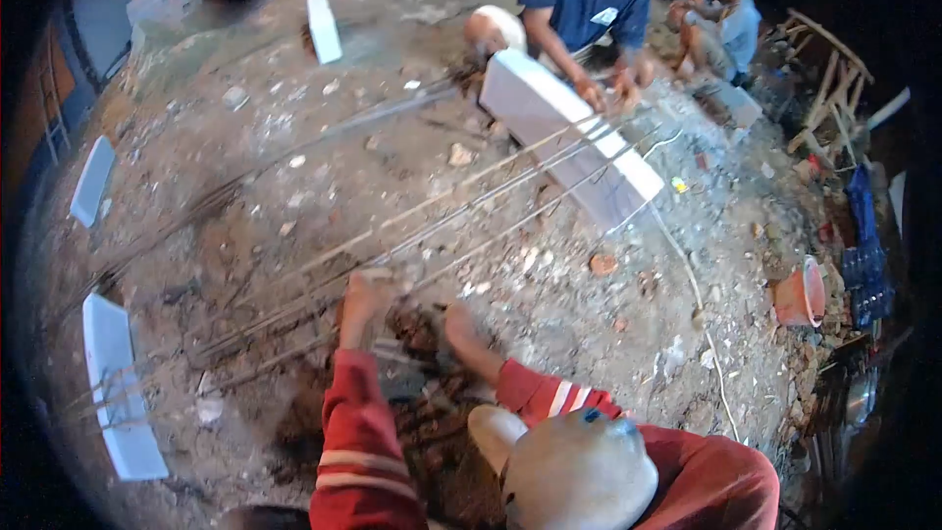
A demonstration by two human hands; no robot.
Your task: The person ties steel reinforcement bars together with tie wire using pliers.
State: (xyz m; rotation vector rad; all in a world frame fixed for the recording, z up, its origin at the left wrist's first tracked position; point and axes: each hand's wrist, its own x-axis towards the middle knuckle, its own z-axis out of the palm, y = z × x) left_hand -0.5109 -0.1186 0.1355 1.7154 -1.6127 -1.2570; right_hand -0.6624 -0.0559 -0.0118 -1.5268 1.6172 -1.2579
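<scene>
Several long thin metal rods (pixel 471 204) run slantwise across the ground, raised on white blocks. My left hand (pixel 367 296), below a red sleeve, is at the near side of the rods, its fingers closed around one of them. To its right, lower down, my right hand (pixel 465 330) reaches in toward the rods; its fingers are blurred and partly hidden. The far rod ends rest across a long white block (pixel 569 128), and the near ends cross another white block (pixel 126 388) at the left.
A person in a dark blue shirt (pixel 584 0) crouches behind the long block, hands at the rod ends. Farther right sits another person (pixel 736 29). An orange bucket (pixel 800 292) stands at the right. More white blocks (pixel 324 29) and rubble lie on the dirt ground (pixel 549 334).
</scene>
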